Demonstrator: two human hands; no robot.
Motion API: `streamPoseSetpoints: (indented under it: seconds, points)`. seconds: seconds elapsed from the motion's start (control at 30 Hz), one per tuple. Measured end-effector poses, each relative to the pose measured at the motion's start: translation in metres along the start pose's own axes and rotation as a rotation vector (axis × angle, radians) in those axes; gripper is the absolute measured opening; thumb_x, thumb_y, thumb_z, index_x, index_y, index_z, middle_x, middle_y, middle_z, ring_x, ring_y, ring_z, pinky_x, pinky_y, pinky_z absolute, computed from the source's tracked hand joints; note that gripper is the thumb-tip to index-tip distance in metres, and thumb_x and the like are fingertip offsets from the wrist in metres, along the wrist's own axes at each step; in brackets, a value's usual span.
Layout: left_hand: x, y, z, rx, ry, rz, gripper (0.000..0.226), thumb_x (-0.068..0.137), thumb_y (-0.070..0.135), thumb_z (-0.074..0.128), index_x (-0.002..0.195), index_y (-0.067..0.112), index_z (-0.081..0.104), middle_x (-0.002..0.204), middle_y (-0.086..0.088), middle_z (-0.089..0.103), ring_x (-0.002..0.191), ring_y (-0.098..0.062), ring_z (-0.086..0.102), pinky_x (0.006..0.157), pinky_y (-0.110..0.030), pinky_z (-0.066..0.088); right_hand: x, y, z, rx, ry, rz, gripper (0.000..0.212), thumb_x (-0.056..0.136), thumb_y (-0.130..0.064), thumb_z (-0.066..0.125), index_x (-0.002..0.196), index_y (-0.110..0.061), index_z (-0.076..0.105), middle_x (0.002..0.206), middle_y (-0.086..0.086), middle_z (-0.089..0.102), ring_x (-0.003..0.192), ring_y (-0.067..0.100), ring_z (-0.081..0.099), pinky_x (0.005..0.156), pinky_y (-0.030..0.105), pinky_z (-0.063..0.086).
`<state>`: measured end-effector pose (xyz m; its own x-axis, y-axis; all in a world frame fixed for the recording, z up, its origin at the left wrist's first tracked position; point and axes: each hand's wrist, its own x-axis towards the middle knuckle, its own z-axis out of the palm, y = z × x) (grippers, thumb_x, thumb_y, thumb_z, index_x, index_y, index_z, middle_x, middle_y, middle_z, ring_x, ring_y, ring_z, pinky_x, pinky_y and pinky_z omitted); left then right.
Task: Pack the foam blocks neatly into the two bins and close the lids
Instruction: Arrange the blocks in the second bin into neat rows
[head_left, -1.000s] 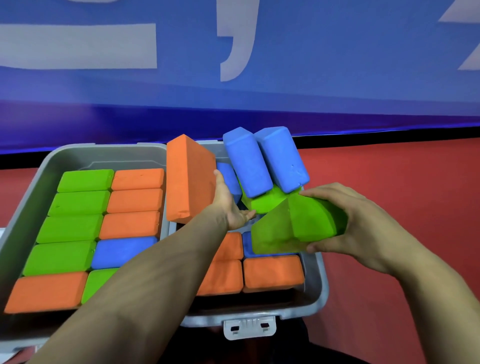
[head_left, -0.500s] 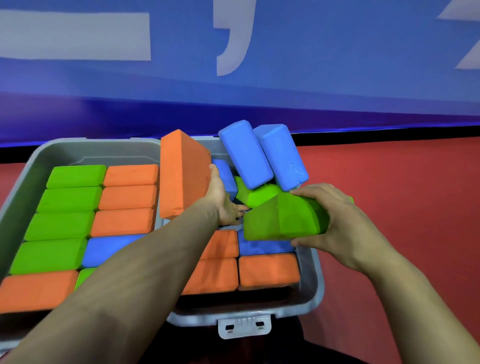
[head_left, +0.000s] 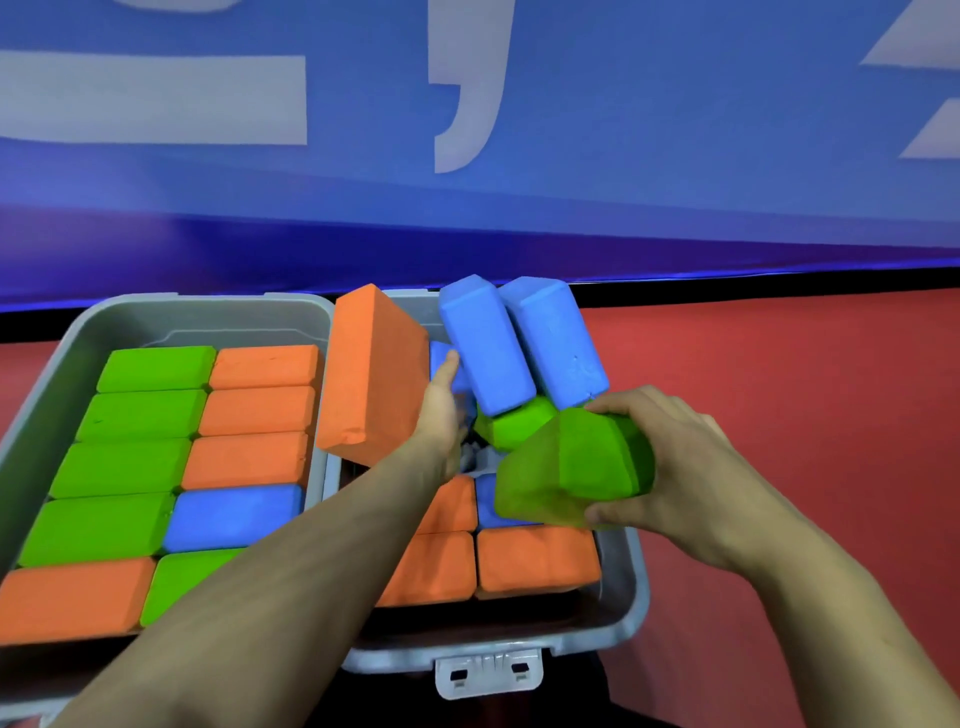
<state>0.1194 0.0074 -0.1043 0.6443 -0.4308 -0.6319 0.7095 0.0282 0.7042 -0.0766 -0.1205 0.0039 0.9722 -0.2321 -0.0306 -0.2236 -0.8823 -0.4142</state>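
- While the right hand (head_left: 691, 467) grips the green block (head_left: 571, 467), thumb under and fingers curled over its top, that block hangs low over the right bin (head_left: 631, 587), just above the flat blue and orange blocks there; a second ago it sat a little higher, so it is coming down.
- Left hand (head_left: 441, 410): fingers now straight, tips up against the small blue block behind, back of hand bracing the leaning orange block (head_left: 374, 374). Earlier the fingers curled toward the gap.
- Two blue blocks (head_left: 519, 343) lean on a second green block (head_left: 514, 421), unmoved.
- Judgement: the left hand is holding a slot open; the gripped block should go in next. Leaning blocks need laying flat.
- Left bin (head_left: 47, 384) looks packed. Lids not in view; the right bin's latch (head_left: 488, 670) hangs open.
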Motion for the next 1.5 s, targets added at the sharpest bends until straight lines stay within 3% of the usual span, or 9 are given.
streamPoseSetpoints:
  seconds: [0.1,0.27,0.5,0.63,0.93,1.07,1.23,1.33,1.5]
  points:
    - [-0.004,0.015,0.010,0.064,0.032,0.353,0.053,0.097,0.043,0.059,0.141,0.017,0.045,0.137,0.002,0.059,0.108,-0.006,0.065,0.083,-0.018,0.056,0.001,-0.001,-0.002,0.009,-0.010,0.053,0.083,0.055,-0.062,0.084,0.124,-0.050,0.040,0.118,-0.026,0.045,0.109,0.009,0.046,0.092,0.039,0.037]
    - [0.002,0.029,0.026,0.515,0.175,0.425,0.110,0.075,0.046,0.084,0.155,0.015,0.016,0.147,-0.006,0.044,0.131,-0.024,0.049,0.099,-0.033,0.044,0.001,-0.011,-0.007,-0.002,-0.045,0.084,0.084,0.056,-0.072,0.078,0.127,-0.047,0.041,0.119,-0.026,0.045,0.110,0.009,0.046,0.092,0.040,0.038]
    - [0.005,0.044,0.010,0.625,0.314,0.451,0.079,0.077,0.042,0.082,0.136,0.014,0.038,0.128,-0.008,0.060,0.114,-0.028,0.060,0.096,-0.036,0.047,0.003,0.005,0.013,0.600,-0.146,0.377,0.045,0.079,-0.059,0.074,0.106,-0.024,0.066,0.089,-0.014,0.074,0.080,-0.006,0.068,0.075,0.019,0.054]
    - [0.001,0.065,-0.010,0.483,0.344,0.496,0.081,0.064,0.047,0.082,0.127,0.006,0.051,0.112,-0.005,0.068,0.103,-0.026,0.067,0.079,-0.033,0.053,0.010,0.021,0.083,0.647,-0.278,0.468,0.086,0.070,-0.090,0.056,0.102,-0.012,0.071,0.100,0.002,0.077,0.097,0.021,0.073,0.091,0.047,0.056]
    - [-0.075,0.099,-0.046,0.349,0.221,0.456,0.067,0.080,0.037,0.079,0.129,0.023,0.036,0.113,0.010,0.060,0.101,-0.014,0.066,0.084,-0.046,0.059,0.012,0.039,0.110,0.260,-0.239,0.709,0.052,0.094,-0.053,0.063,0.061,-0.015,0.051,0.061,0.004,0.052,0.073,0.024,0.052,0.058,0.034,0.035]
    - [-0.109,0.104,-0.072,0.390,0.254,0.457,0.061,0.085,0.032,0.076,0.130,0.025,0.034,0.114,0.008,0.059,0.096,-0.011,0.065,0.070,-0.036,0.056,0.039,0.019,0.079,0.351,0.306,0.794,0.062,0.073,-0.058,0.082,0.104,-0.011,0.055,0.106,0.013,0.058,0.101,0.031,0.058,0.088,0.043,0.048]
    - [-0.121,0.098,-0.117,0.357,0.284,0.368,0.044,0.080,0.040,0.075,0.116,0.026,0.054,0.112,0.000,0.069,0.094,-0.023,0.070,0.083,-0.053,0.059,0.074,0.015,0.076,0.398,0.362,0.756,0.112,0.068,-0.059,0.085,0.152,-0.014,0.024,0.148,0.018,0.041,0.136,0.039,0.042,0.110,0.050,0.038]
    - [-0.115,0.101,-0.132,0.318,0.276,0.295,0.062,0.069,0.049,0.071,0.121,0.020,0.056,0.119,-0.008,0.068,0.091,-0.025,0.068,0.085,-0.056,0.057,0.098,0.023,0.077,0.362,0.294,0.785,0.124,0.068,-0.055,0.086,0.158,-0.013,0.011,0.154,0.021,0.038,0.139,0.041,0.040,0.112,0.050,0.036]
    - [-0.101,0.104,-0.127,0.244,0.273,0.284,0.072,0.066,0.048,0.068,0.128,0.016,0.052,0.117,-0.010,0.067,0.085,-0.022,0.064,0.065,-0.042,0.059,0.107,0.019,0.077,0.279,0.349,0.756,0.081,0.075,-0.043,0.085,0.136,-0.009,0.046,0.132,0.019,0.056,0.122,0.039,0.055,0.096,0.046,0.046]
